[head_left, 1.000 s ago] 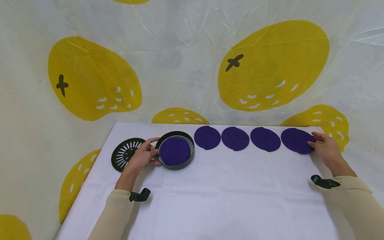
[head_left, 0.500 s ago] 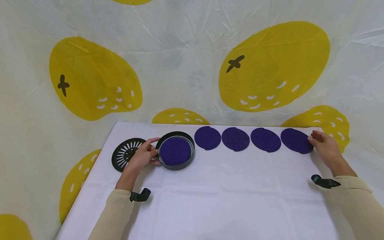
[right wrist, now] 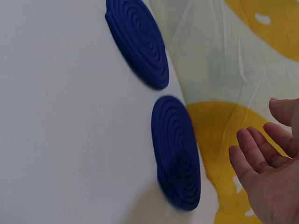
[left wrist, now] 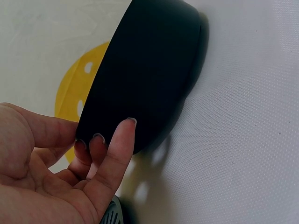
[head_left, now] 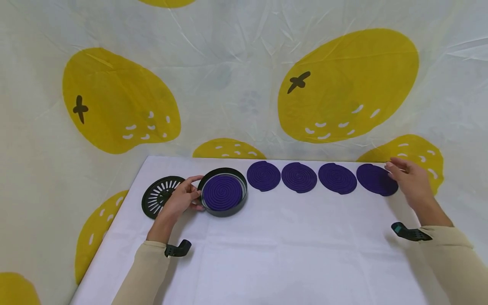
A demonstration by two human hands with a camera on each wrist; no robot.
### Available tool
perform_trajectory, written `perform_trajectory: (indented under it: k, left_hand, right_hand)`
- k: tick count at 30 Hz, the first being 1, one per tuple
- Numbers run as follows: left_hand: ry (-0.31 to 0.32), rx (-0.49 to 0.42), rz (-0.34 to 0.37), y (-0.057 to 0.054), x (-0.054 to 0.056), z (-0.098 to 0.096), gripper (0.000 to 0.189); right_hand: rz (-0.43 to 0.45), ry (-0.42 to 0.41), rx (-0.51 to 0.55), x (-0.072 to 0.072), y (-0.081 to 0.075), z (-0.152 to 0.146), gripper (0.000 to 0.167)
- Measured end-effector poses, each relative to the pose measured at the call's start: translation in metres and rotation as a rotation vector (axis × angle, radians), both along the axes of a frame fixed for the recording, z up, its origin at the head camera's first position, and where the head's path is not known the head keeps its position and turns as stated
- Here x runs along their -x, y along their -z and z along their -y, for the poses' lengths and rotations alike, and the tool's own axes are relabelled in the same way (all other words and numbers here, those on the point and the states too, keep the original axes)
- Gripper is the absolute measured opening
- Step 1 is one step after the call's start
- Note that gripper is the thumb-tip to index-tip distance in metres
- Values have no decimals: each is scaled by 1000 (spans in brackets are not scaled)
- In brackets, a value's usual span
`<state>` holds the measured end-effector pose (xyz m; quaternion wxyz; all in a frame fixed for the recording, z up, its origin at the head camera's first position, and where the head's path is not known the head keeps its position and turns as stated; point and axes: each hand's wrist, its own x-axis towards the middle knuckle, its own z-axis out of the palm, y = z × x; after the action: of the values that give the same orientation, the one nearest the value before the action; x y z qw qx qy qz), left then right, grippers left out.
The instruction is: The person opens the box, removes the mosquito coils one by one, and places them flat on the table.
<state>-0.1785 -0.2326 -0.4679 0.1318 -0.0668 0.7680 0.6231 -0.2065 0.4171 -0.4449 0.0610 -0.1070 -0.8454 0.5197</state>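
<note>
At the left of the head view my left hand (head_left: pixel 180 203) holds the side of a round dark coaster holder (head_left: pixel 239 207). The left wrist view shows its fingers on the outer wall of the holder (left wrist: pixel 145 65). A purple spiral coaster (head_left: pixel 223 192) lies inside. To the right, three more coasters, the first (head_left: pixel 263 176), the second (head_left: pixel 299 177) and the third (head_left: pixel 337 178), lie in a row, followed by a rightmost coaster (head_left: pixel 375 180). My right hand (head_left: pixel 413 184) hovers beside that last one; in the right wrist view its fingers (right wrist: pixel 247 170) are loosely bent, apart from the coaster (right wrist: pixel 175 149).
A black slotted disc (head_left: pixel 156 197) lies left of the holder, partly hidden by my left hand. The white-covered table (head_left: pixel 289 262) ends at the back against a hanging cloth (head_left: pixel 228 84) with yellow fruit prints.
My right hand has let go of the rightmost coaster, which now lies flat, and has lifted slightly up and to the left. The left hand and holder stay put.
</note>
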Motion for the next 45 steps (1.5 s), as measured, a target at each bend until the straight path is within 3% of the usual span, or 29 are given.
perform_trajectory:
  k: [4, 6, 10, 13, 14, 20, 25, 31, 38, 45]
  left_hand:
    - [-7, -2, 7, 0, 0, 0, 58]
    - [-8, -1, 7, 0, 0, 0, 58]
    - [-9, 0, 7, -1, -1, -1, 58]
    - [-7, 0, 6, -2, -1, -1, 58]
    - [-6, 0, 5, -2, -1, -1, 58]
    - [1, -5, 2, -1, -2, 0, 57]
    - [0, -6, 1, -1, -2, -1, 57]
    - [-5, 0, -5, -3, -2, -1, 57]
    - [-5, 1, -6, -2, -1, -1, 57]
    - [-2, -1, -5, 0, -1, 0, 58]
  right_hand:
    - [-2, -6, -35, -3, -10, 18, 68]
    - [-22, -27, -12, -4, -14, 26, 58]
    - [-107, -127, 243, -6, -21, 37, 23]
    - [-159, -192, 423, -8, -23, 45, 20]
    - [-167, -201, 430, -8, -24, 48, 20]
    - [-146, -206, 204, -10, -27, 62, 27]
    - [-159, -265, 205, -13, -31, 73, 31]
    - [-116, -286, 8, -16, -37, 90, 42]
    - [-88, -359, -20, -17, -35, 105, 47]
    - [-110, -401, 27, -18, -32, 127, 48]
